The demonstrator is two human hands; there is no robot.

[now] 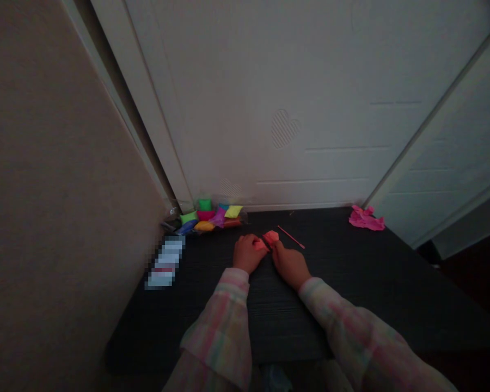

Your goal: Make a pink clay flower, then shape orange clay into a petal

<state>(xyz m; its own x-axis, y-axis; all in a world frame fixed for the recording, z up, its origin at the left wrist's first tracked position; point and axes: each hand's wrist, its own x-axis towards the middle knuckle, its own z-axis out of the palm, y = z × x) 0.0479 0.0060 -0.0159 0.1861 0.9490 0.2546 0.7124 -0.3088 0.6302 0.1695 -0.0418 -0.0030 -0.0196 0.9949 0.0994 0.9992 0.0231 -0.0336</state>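
The left hand [247, 255] pinches a small, glowing coral-pink soft-looking lump [260, 246], whose narrow end points right, its long axis roughly crosswise. The right hand [289, 264] grips a second rounded coral-pink lump [271, 236], which juts past the fingertips toward the wall; whether the lumps join is unclear. Both sit mid-way along the black wood-grained tabletop [212, 310]. Just beyond the right hand, a thin pink stick [291, 237] slants from far left to near right.

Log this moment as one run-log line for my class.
left hand: holds pink material; right hand: holds pink material; nearby: thin stick, coloured packets; surface: dark table
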